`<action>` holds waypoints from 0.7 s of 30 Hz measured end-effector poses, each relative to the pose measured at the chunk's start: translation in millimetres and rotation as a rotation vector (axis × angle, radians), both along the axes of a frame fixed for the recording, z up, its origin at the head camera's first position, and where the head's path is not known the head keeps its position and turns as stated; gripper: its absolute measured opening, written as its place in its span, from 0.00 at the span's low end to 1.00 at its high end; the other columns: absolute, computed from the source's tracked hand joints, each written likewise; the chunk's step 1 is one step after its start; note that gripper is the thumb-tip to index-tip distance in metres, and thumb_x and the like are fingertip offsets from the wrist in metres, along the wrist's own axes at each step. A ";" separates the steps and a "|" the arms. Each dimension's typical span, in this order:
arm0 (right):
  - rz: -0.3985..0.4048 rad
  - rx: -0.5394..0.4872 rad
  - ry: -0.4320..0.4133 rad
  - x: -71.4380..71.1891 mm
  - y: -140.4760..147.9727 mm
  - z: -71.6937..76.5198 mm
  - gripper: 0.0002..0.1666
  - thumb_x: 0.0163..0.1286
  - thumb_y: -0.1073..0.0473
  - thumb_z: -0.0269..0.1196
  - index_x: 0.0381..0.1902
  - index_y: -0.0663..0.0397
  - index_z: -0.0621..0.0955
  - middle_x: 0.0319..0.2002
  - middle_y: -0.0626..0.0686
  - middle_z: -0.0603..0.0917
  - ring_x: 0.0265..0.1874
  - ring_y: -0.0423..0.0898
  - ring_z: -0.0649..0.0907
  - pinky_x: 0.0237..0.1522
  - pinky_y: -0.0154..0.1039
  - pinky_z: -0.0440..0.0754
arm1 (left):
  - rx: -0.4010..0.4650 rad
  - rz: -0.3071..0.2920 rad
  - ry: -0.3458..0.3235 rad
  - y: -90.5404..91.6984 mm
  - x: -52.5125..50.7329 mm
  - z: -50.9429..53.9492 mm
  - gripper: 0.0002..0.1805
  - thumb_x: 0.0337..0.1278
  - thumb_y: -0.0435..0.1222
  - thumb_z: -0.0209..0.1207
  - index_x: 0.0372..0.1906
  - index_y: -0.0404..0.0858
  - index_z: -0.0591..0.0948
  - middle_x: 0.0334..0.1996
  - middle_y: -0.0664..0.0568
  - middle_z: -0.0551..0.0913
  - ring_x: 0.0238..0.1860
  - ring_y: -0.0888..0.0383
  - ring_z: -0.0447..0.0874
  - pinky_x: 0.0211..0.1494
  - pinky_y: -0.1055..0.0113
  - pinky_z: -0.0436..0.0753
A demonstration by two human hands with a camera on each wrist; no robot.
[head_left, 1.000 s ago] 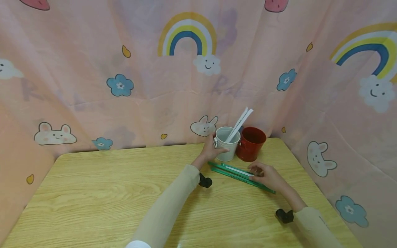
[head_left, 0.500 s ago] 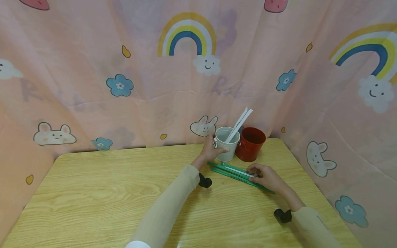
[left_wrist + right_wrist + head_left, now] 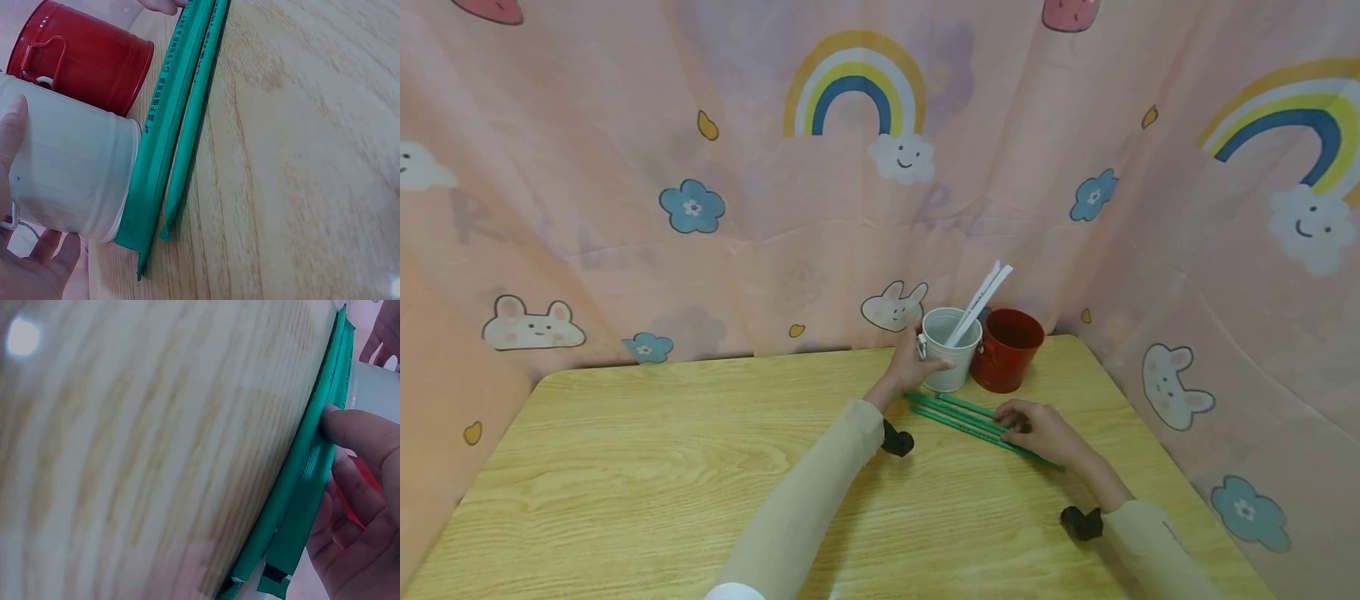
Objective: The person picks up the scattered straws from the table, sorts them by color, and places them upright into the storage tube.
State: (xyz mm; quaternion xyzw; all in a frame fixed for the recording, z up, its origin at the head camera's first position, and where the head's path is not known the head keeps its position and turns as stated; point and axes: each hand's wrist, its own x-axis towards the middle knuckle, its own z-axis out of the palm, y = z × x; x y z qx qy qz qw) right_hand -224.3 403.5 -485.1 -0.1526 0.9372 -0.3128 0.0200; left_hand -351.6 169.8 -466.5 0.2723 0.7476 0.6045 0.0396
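My left hand (image 3: pixel 912 360) grips the side of the white bucket (image 3: pixel 950 367), its thumb across the front near the handle. Two white paper-wrapped sticks (image 3: pixel 979 305) lean in that bucket. In front of the buckets, several long green-wrapped sticks (image 3: pixel 964 423) lie side by side on the table, slanting down to the right. My right hand (image 3: pixel 1043 429) pinches one green stick near its right part; the right wrist view shows the thumb (image 3: pixel 359 430) pressed on the green wrapper (image 3: pixel 300 512), the other fingers on its far side.
A red bucket (image 3: pixel 1009 354) stands just right of the white one, close to the table's back edge. Behind the wooden table (image 3: pixel 647 467) hangs a pink patterned curtain (image 3: pixel 760 208), which also runs along the right side. Black wrist devices (image 3: pixel 1081 523) sit at both cuffs.
The green stick under my right hand has turned, its white strip no longer showing in the head view. My right hand has shifted very slightly left. My left hand stays on the white bucket.
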 end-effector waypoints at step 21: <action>-0.055 0.095 -0.008 1.2 -8.4 7.6 0.07 0.67 0.63 0.61 0.42 0.52 0.83 0.34 0.44 0.83 0.33 0.36 0.77 0.38 0.32 0.79 | 0.012 0.018 -0.049 -1.8 1.6 -0.9 0.42 0.46 0.29 0.70 0.67 0.32 0.61 0.62 0.40 0.69 0.63 0.47 0.68 0.70 0.54 0.66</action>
